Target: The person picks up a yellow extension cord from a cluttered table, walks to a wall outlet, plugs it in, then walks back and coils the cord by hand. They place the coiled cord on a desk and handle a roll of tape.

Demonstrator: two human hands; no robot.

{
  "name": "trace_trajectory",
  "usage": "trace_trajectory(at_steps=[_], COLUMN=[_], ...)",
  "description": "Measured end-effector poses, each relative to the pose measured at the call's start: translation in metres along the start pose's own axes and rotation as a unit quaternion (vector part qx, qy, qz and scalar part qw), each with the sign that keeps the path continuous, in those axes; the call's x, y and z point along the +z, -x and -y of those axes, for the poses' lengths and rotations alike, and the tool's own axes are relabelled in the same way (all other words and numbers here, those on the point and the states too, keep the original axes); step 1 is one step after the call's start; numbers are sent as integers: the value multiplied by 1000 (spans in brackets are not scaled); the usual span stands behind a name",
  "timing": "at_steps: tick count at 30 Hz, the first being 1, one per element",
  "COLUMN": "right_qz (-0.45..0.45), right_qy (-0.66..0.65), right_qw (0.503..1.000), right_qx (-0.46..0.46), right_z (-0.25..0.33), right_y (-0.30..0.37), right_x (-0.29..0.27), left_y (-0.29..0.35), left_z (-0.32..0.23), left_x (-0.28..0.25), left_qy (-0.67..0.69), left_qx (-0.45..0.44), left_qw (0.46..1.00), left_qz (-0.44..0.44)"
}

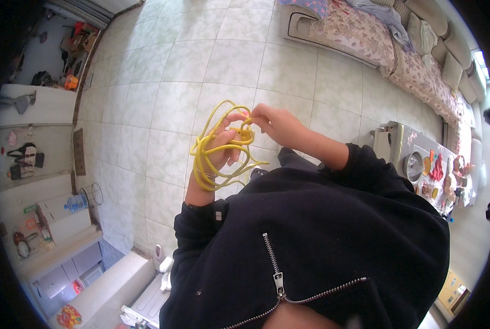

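Observation:
A yellow cable [204, 159] hangs in loose loops around my left hand [221, 153]. The fingers of that hand are curled, with part of the coil gripped in them and several loops draped over the wrist. My right hand [275, 123] comes in from the right and pinches a piece of the same cable near the left fingertips. Both hands are close together in front of my body, above the floor. What the right fingertips hold exactly is partly hidden; a small reddish spot shows beside them.
Pale tiles cover the floor [184, 66]. At the upper right is a sofa [360, 33] with a floral cover. A table [406, 140] bearing a metal pot [413, 164] and small items stands at my right. To the left are a white cabinet [64, 219] and a blue water bottle [76, 203].

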State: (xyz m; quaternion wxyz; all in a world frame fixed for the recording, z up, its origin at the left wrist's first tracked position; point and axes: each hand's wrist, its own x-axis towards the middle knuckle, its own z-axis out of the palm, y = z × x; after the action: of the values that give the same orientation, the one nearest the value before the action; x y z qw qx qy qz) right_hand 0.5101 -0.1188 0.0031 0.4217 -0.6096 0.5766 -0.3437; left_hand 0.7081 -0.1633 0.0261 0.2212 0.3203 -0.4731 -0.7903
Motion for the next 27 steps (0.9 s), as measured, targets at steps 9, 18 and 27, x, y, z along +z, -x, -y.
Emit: trace_trajectory(at_steps=[9, 18, 27], right_qz=[29, 95, 97], right_qy=[-400, -467, -524], right_qw=[915, 862, 826], right_qx=[-46, -172, -184], right_z=[-24, -11, 1], right_y=[-1, 11, 17], right_x=[-17, -25, -25], left_y=[22, 6, 9], left_z=[-6, 20, 29], left_x=[-20, -9, -8], left_qy=[-136, -258, -304], left_qx=[38, 8, 172], left_qw=[990, 966, 935], left_qz=[-5, 5, 57])
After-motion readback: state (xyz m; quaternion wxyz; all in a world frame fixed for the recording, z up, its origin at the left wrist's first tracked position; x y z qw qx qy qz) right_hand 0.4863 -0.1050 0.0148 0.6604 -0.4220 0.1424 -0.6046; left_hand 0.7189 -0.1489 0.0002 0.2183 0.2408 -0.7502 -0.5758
